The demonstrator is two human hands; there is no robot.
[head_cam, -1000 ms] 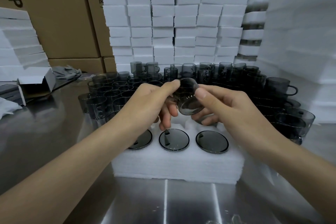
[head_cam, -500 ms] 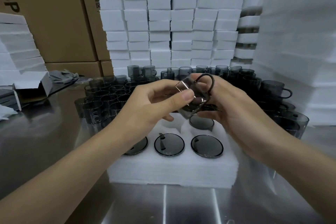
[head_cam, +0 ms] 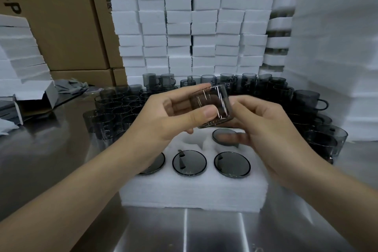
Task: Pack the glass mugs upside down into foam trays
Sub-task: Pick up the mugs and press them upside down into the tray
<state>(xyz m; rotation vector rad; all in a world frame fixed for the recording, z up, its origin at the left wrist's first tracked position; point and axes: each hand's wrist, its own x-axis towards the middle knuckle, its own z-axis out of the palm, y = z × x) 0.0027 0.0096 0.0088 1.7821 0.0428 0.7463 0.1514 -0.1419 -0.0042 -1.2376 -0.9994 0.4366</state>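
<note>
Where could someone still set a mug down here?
Bare steel table in front of the foam tray and left of it, toward the open box. One back-row tray pocket is empty. Loose mugs crowd behind and right of the tray.

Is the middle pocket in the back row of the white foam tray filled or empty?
Empty: the middle back pocket shows only bare foam; the smoky grey glass mug right of it sits bottom-up.

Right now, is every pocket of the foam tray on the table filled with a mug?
No, the back-row middle pocket of the foam tray lies empty, and the left hand holds a glass mug.
</note>
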